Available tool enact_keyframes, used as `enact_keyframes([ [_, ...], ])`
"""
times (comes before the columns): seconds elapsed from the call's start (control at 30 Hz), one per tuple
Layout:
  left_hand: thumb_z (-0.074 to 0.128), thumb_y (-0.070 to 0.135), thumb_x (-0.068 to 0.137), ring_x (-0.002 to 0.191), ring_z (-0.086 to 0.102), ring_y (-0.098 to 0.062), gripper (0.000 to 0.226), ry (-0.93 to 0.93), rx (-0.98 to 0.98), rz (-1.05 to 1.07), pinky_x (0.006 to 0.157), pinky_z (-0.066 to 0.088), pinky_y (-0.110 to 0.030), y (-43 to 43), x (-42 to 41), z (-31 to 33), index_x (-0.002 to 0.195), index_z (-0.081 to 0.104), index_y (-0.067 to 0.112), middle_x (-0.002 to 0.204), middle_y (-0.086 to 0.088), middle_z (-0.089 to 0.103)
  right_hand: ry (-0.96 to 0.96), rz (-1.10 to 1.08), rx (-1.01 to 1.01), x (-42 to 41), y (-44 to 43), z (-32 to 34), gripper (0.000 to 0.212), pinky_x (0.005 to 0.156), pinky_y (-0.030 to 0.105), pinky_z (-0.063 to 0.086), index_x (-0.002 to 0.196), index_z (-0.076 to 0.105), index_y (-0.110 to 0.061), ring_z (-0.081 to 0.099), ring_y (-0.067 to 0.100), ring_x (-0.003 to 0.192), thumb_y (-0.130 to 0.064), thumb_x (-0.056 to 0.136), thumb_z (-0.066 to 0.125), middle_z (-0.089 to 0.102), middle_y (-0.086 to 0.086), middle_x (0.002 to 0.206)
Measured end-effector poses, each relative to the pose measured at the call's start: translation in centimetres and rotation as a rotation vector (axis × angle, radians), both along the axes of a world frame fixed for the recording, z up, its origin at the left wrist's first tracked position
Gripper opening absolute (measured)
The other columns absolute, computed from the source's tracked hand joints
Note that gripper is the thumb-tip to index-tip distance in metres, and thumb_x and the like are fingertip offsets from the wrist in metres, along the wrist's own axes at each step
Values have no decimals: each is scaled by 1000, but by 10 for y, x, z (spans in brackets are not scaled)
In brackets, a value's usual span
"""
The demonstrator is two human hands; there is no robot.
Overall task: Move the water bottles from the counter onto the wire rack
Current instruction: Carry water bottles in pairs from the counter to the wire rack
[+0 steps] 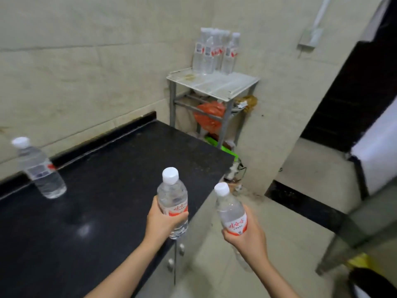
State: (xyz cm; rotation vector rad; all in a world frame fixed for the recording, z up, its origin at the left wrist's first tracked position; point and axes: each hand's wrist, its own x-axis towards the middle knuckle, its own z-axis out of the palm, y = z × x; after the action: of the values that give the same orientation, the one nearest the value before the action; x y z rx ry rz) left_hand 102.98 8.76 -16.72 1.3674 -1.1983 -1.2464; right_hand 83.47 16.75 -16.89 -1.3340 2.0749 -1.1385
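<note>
Two hands are seen closest to the lens, and each one is closed around a water bottle. By the left hand (163, 222) the first bottle (173, 201) is gripped at its label, upright, above the near edge of the black counter (111, 168). By the right hand (247, 235) the second bottle (231, 209) is held around its lower part, the cap leaned a little to the left, over the floor beside the counter.

The wire rack (225, 84) is found straight ahead, well apart from both hands, against the tiled wall past the far end of the counter. A group of bottles (214, 52) is standing upright at the back of its top shelf. Neither hand is judged to be clearly nearer. An open path over the floor is offered to the right hand, while the corner of the counter must be passed by the left.

A third bottle (41, 171) is standing on the counter, far to the left, near the wall.
</note>
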Motion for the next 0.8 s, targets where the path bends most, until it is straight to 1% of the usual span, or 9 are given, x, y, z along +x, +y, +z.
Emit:
enact_keyframes([
  [0.07,78,35,29,83,64,-16,65,26,-1,-54,78,50,-33,1,-52,0,88,52,30,90,4,66,-4,-50,-15,-43,11,5,53,64,27,45,84,42,-58,58,14,81,-30,47,68,62,-13,86],
  [0.13,77,38,28,88,65,-22,74,25,-5,-118,82,51,-38,1,-96,1,97,54,23,96,-4,68,4,-107,-16,-84,20,9,52,71,32,47,86,41,-56,59,19,87,-33,46,67,63,-7,90],
  [0.27,82,25,36,91,65,-25,78,-1,-31,-206,80,51,-36,-2,-158,6,107,54,9,100,-11,68,-23,-189,-33,-150,31,18,62,80,34,49,96,40,-57,59,16,92,-36,45,68,64,-8,99],
  [0.37,80,17,41,89,65,-25,71,-11,-81,-234,74,50,-30,-17,-189,15,107,55,7,96,-8,68,-45,-212,-80,-185,22,23,71,83,36,50,111,47,-44,60,17,98,-46,41,63,64,-9,104],
  [0.43,81,22,36,87,64,-21,77,-16,-120,-239,75,49,-30,-34,-204,24,107,55,8,95,-5,67,-71,-209,-133,-202,7,28,68,79,33,50,106,46,-51,61,14,96,-45,41,63,64,-15,100],
  [0.53,82,30,33,84,64,-13,86,9,-188,-219,78,50,-30,-68,-224,38,110,55,5,96,-3,68,-123,-152,-195,-228,-27,43,65,71,16,47,94,42,-64,60,-1,88,-32,47,74,63,-26,92],
  [0.6,80,33,33,81,66,-9,86,34,-231,-189,76,54,-26,-98,-239,47,110,56,5,95,-4,68,-170,-100,-235,-251,-60,53,66,67,6,46,95,46,-53,58,-12,83,-14,55,81,63,-23,88],
  [0.67,79,34,32,79,67,-3,83,54,-272,-173,75,56,-20,-130,-254,57,108,57,9,96,-1,68,-209,-58,-263,-275,-103,67,64,69,4,45,95,46,-43,58,-16,79,-3,60,81,60,-22,90],
  [0.8,83,27,30,92,65,-18,85,61,-300,-168,87,49,-37,-204,-292,73,109,57,11,100,-3,68,-266,16,-268,-319,-193,85,64,84,25,50,112,51,-25,60,0,92,-5,59,83,63,-8,101],
])
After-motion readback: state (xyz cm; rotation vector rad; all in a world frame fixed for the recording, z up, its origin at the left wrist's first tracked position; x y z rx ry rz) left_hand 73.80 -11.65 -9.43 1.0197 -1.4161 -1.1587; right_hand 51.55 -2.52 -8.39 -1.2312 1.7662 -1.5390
